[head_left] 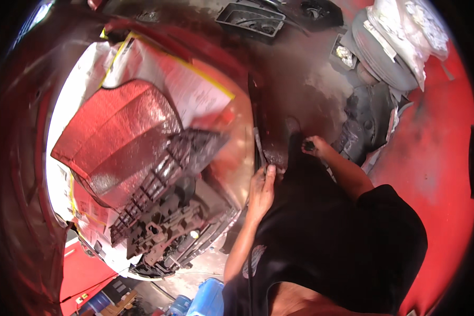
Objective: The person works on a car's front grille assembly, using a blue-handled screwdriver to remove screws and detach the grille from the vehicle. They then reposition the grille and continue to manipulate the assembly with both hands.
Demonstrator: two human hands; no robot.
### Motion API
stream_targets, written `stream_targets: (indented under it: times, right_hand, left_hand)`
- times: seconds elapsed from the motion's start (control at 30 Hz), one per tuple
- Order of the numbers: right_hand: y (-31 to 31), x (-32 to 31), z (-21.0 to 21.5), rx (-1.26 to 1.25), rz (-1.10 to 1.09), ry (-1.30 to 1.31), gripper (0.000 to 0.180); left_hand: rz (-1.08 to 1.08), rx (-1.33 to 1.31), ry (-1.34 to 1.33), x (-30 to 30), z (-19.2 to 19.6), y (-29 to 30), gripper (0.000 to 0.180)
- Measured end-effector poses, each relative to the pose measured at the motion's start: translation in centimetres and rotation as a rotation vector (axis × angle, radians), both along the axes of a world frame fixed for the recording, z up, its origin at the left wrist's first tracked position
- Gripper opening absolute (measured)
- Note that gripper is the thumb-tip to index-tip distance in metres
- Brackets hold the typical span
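Note:
My left hand (262, 192) is beside the car's orange-red fender (240, 142), fingers closed on the lower end of a thin dark strip (258, 145). The strip runs upward along the fender's edge. My right hand (315, 146) is a little farther off and to the right. Its fingers curl round a small dark object whose kind I cannot make out. Left of my hands, the engine bay holds a red-lit, shiny quilted sheet (121, 131). A dark ribbed plastic panel (168, 168) lies against the sheet, with exposed engine parts (166, 226) below it.
Masking paper (158, 73) edged with yellow tape covers part of the car. The raised hood (16, 174) arches at the left. Black trays (250, 21), dark molded parts (366, 121) and plastic-wrapped items (400, 26) lie on the floor. A blue container (208, 297) stands at the bottom.

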State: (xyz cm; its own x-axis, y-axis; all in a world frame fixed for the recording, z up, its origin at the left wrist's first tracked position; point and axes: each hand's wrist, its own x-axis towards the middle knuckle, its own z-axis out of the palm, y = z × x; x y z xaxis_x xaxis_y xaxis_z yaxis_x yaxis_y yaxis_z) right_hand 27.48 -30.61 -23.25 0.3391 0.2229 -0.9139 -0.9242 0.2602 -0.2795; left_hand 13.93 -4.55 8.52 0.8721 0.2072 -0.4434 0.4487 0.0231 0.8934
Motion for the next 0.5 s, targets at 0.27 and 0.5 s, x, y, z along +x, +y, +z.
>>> stream_targets:
  times: [0.27,0.5]
  right_hand:
    - [0.5,20.3,-10.3,-0.033,-0.143,-0.025,0.018]
    - [8.5,47.0,-7.4,0.149,-0.235,-0.277,0.018]
  left_hand:
    - [0.25,-0.006,0.329,8.8,-5.0,-3.3,0.048]
    - [0.197,0.258,0.365,6.9,-10.5,-5.1,0.045]
